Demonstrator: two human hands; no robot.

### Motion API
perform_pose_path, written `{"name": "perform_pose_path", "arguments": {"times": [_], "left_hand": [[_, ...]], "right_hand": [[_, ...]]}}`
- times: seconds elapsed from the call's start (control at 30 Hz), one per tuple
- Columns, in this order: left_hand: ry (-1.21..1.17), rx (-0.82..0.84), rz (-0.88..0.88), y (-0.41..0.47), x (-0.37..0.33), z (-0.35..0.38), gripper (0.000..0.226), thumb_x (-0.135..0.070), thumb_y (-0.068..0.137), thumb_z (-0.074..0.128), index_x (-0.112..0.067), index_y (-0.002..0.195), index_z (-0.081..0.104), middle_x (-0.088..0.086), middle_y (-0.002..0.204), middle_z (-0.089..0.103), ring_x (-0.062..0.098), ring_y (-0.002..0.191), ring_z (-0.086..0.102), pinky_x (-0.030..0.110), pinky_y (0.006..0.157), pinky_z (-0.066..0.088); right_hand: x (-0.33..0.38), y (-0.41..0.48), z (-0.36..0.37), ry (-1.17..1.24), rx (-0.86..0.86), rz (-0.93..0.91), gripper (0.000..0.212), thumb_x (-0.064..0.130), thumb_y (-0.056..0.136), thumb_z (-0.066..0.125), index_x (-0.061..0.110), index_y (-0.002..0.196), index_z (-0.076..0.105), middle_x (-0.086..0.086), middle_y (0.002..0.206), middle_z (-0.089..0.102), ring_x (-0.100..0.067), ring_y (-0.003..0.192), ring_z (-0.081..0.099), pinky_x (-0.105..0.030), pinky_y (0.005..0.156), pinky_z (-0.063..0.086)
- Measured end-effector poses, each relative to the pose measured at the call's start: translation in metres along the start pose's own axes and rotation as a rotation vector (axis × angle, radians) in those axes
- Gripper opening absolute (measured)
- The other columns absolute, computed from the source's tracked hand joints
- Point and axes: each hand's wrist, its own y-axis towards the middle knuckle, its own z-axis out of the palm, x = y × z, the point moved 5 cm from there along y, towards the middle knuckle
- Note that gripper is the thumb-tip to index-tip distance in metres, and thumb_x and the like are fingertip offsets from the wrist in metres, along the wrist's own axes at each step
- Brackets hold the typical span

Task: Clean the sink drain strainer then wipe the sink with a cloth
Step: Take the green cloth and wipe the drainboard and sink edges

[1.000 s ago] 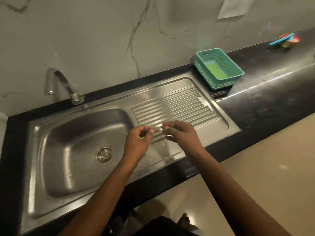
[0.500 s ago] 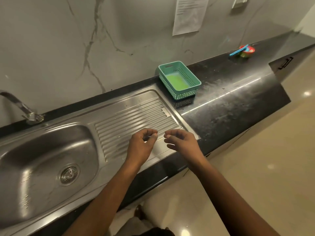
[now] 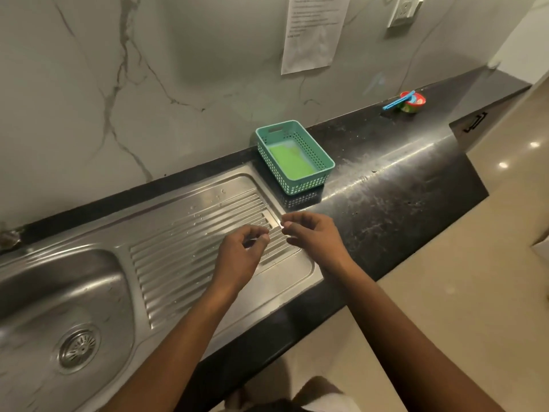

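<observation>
Both hands hover over the ribbed drainboard (image 3: 193, 251), fingertips nearly meeting. The left hand (image 3: 240, 257) is loosely curled, thumb toward forefinger; the right hand (image 3: 315, 236) is likewise half-curled, and I cannot tell whether either pinches anything. The drain strainer (image 3: 77, 348) sits seated in the sink (image 3: 59, 281) basin, well off to the left of the left hand and nearer the body. Just beyond the right hand stands a teal basket (image 3: 297, 185) holding a green cloth (image 3: 292, 160) (nothing lies between). Farther right along the black counter (image 3: 401, 188) rests a small red bowl (image 3: 413, 102).
</observation>
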Motion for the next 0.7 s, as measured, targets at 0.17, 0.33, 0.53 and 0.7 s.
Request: {"name": "perform_pose_path", "arguments": {"times": [0.17, 0.33, 0.53, 0.7], "left_hand": [[-0.024, -0.034, -0.016, 0.020, -0.012, 0.008, 0.012, -0.025, 0.099, 0.071, -0.026, 0.108, 0.079, -0.006, 0.114, 0.079, 0.014, 0.106, 0.074, 0.051, 0.099, 0.060], [0.018, -0.080, -0.014, 0.035, -0.029, 0.022, 0.013, -0.025, 0.101, 0.068, -0.030, 0.110, 0.075, -0.004, 0.116, 0.077, 0.017, 0.110, 0.072, 0.052, 0.100, 0.060], [0.025, -0.193, -0.082, 0.051, -0.030, 0.050, 0.016, -0.022, 0.100, 0.069, -0.019, 0.113, 0.077, 0.000, 0.111, 0.078, 0.018, 0.106, 0.072, 0.052, 0.097, 0.060], [0.018, -0.264, -0.128, 0.057, -0.024, 0.067, 0.015, -0.021, 0.099, 0.070, -0.019, 0.111, 0.078, -0.001, 0.110, 0.079, 0.018, 0.105, 0.073, 0.046, 0.092, 0.062]], "right_hand": [[0.026, 0.042, -0.013, -0.082, 0.018, -0.040, 0.017, 0.007, 0.098, 0.068, 0.007, 0.113, 0.076, -0.013, 0.105, 0.078, -0.030, 0.102, 0.074, -0.042, 0.092, 0.062], [0.045, 0.108, -0.033, -0.218, 0.079, -0.091, 0.020, 0.010, 0.099, 0.067, 0.009, 0.116, 0.076, -0.009, 0.103, 0.079, -0.030, 0.099, 0.076, -0.051, 0.090, 0.063], [0.045, 0.205, -0.051, -0.585, 0.184, -0.169, 0.038, 0.010, 0.101, 0.058, 0.013, 0.137, 0.067, -0.009, 0.137, 0.069, -0.020, 0.110, 0.069, -0.039, 0.094, 0.060], [0.036, 0.258, -0.044, -0.892, 0.340, -0.108, 0.055, 0.003, 0.093, 0.053, 0.018, 0.145, 0.061, -0.009, 0.146, 0.061, -0.029, 0.115, 0.067, -0.031, 0.091, 0.054]]}}
